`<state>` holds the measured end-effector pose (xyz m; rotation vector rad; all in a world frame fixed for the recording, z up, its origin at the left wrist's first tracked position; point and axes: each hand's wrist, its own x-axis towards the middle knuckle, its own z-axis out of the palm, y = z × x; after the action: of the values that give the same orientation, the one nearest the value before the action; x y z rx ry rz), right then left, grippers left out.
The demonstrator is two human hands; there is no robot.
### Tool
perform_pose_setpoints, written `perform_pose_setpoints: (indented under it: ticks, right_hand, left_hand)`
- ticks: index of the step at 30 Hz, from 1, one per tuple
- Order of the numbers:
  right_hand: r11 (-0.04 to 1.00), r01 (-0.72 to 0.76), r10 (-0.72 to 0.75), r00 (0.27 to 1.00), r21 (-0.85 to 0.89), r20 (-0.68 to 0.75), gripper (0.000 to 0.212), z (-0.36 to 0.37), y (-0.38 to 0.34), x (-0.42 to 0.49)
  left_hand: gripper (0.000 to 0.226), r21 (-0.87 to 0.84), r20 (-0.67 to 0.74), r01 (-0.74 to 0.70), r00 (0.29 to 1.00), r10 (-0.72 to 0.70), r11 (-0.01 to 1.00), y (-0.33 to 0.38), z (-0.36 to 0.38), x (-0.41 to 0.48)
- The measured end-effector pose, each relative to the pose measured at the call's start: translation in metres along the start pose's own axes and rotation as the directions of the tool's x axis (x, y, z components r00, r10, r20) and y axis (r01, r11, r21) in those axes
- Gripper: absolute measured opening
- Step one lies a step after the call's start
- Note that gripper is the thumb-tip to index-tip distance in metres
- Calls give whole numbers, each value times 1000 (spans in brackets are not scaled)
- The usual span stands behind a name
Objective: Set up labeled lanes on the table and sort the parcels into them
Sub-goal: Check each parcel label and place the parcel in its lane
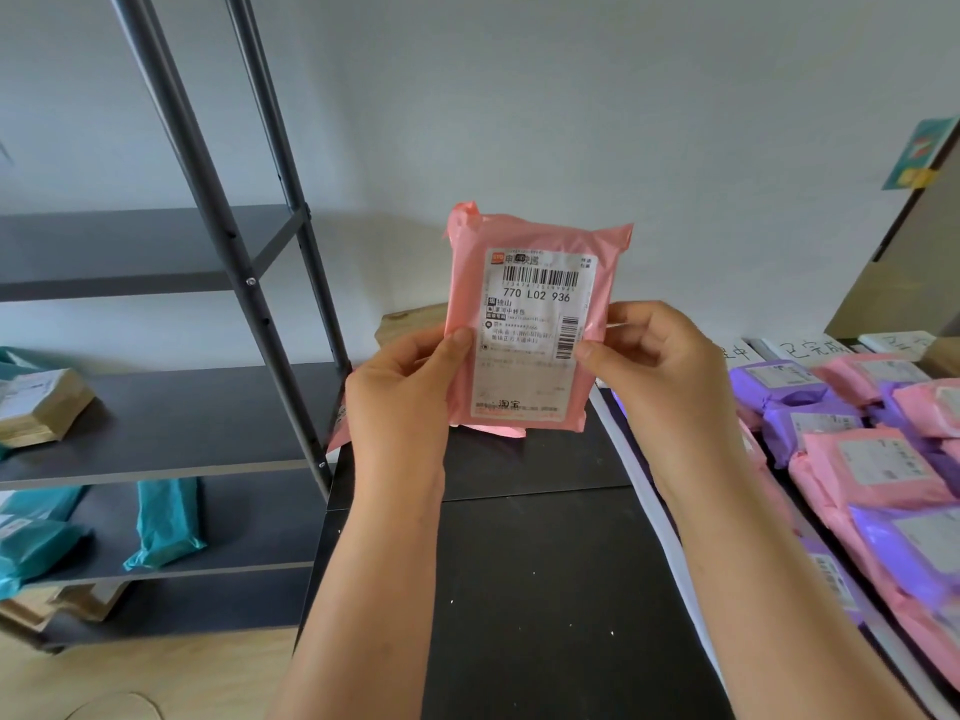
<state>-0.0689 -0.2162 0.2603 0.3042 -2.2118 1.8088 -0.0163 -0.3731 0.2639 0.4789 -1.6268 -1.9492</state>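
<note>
Head camera: A person holds a pink parcel (535, 324) upright in both hands above the far part of a black desk (545, 589). Its white shipping label (535, 314) faces the camera, with a barcode and the code "770 L02 936" legible. The left hand (400, 387) grips the parcel's left edge, thumb pressed on the front and fingers wrapped behind. The right hand (654, 366) grips the right edge the same way, thumb on the label's margin and fingers curled at the back. The parcel is clear of the desk surface and touches nothing but the two hands.

A white strip (660, 517) runs along the desk to the right of the bare black area. Beyond the strip lies a pile of pink and purple parcels (872, 459), overlapping one another with labels up. Handwritten paper signs (802, 348) lie at the far end of that pile, their text only partly readable.

Just beside the desk on the left stands a dark metal shelf rack (208, 407). Teal parcels (166, 522) lie on its lower shelf, and a brown cardboard package (41, 402) sits on the shelf above. A piece of cardboard (410, 324) shows behind the held parcel, against the pale wall.
</note>
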Motion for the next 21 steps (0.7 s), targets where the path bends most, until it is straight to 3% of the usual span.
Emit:
perform_pose_setpoints:
  ticks: [4,8,13,17,21]
  right_hand:
    - [991,124,-132,978,-59,-160,37,-4,-7,1]
    - [912,290,-326,942,-288,-84,43,-5,-7,5]
    - [880,318,-342,940,-352,-7,22,-1,3,3]
    - [927,269,-298,952,-259,-76,12,-2,6,-1]
    - [930,236,-279,953,-280,-122,9,-2,7,-6]
  left_hand:
    - [9,65,-4,-4,1000,5,998,-2,-3,1]
    - [8,182,35,-11,999,5,983,-5,-5,1]
    - [13,285,101,-112,991,86,952,-2,-2,-1]
    - [16,321,109,-174,983,146,931,-3,-2,-1]
    - [18,368,127,-269,963,238,890,-7,-2,-2]
